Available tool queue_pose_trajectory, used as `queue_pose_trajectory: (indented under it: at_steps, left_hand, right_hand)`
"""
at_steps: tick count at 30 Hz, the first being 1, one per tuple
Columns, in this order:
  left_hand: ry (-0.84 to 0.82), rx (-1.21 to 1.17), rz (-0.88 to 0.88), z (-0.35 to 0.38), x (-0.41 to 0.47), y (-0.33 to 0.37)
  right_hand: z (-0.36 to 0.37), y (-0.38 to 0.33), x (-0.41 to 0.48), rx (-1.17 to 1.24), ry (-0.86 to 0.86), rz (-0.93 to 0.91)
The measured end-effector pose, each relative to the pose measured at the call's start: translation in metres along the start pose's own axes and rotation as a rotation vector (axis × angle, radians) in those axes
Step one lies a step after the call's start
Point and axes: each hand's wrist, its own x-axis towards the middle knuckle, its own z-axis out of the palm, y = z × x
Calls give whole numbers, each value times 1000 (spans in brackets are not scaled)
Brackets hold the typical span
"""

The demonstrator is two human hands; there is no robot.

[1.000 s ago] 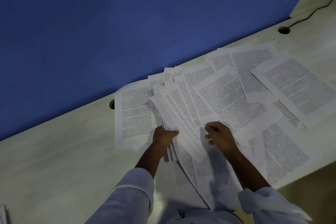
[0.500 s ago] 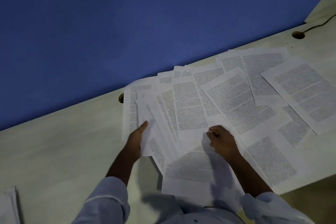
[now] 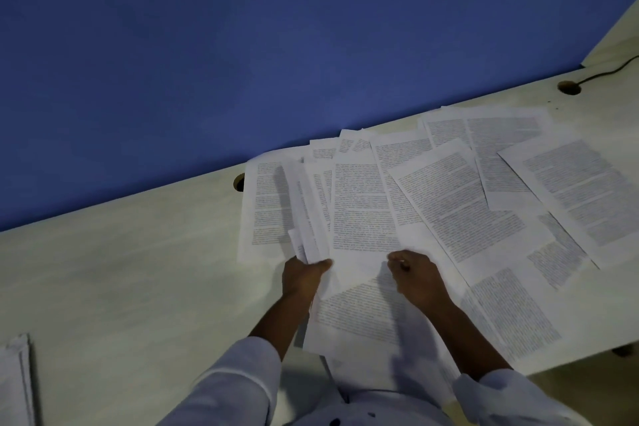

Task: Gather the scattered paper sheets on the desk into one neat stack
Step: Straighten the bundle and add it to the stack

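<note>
Several printed paper sheets (image 3: 460, 211) lie fanned and overlapping across the pale desk (image 3: 121, 270), from its middle to the right edge. My left hand (image 3: 302, 275) grips the near ends of a loose bundle of sheets (image 3: 359, 207), thumb on top. My right hand (image 3: 420, 278) rests with curled fingers on the sheets just right of that bundle; whether it pinches a sheet is hidden. One sheet (image 3: 359, 315) lies crosswise under both wrists, at the desk's near edge. A single sheet (image 3: 266, 204) lies furthest left.
A blue partition wall (image 3: 276, 45) runs along the desk's far edge. Two cable holes (image 3: 238, 182) (image 3: 568, 87) sit near that edge, the right one with a dark cable (image 3: 615, 71). Another pile of paper (image 3: 15, 380) shows at the bottom left corner.
My left hand moved right from the left sheets and now grips the bundle's near ends. The fanned sheets have drawn closer together. My right hand stayed about where it was.
</note>
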Motion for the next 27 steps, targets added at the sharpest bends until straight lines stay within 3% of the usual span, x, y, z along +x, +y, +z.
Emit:
queue_pose_trajectory:
  at_steps: [7,15,19,22,27]
  left_hand:
    - [51,-7,76,-11,4,12]
    - [221,-108,40,-110,4,-10]
    - [226,-169,70,-154,-6,-11]
    - [140,-213,142,-179,-18,-8]
    - [-197,-274,189,-200,-30,-4]
  right_hand:
    - [-8,-4,-6,-117,2,-75]
    - [-12,-1,-7,-98,35,47]
    - [-5,-30,-18,-14,-13,4]
    - [7,-64,-24,253,-175,2]
    - [21,-116,-26,627,-465,-81]
